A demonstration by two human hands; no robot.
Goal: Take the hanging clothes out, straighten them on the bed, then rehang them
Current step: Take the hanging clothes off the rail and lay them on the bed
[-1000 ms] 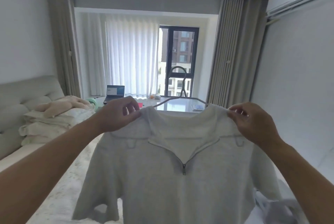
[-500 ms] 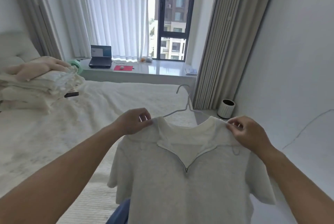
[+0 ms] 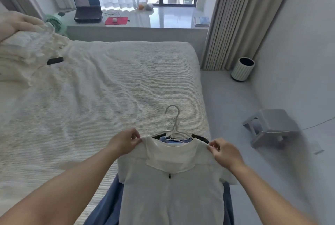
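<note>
- Left hand (image 3: 125,142) and right hand (image 3: 223,153) each pinch a shoulder of the white zip-neck shirt (image 3: 171,184);
- a second ago it was held up toward the window; now it is low over the bed (image 3: 108,87) edge, above a blue garment (image 3: 107,204);
- hangers (image 3: 174,126) lie just beyond; laying flat likely comes next.

1. The bed (image 3: 112,83) is lying under a cream textured cover.
2. Folded bedding (image 3: 27,52) is piling up at its left edge, a small dark object (image 3: 55,60) resting just beside it.
3. Blue clothes (image 3: 107,204) are draping over the near edge.
</note>
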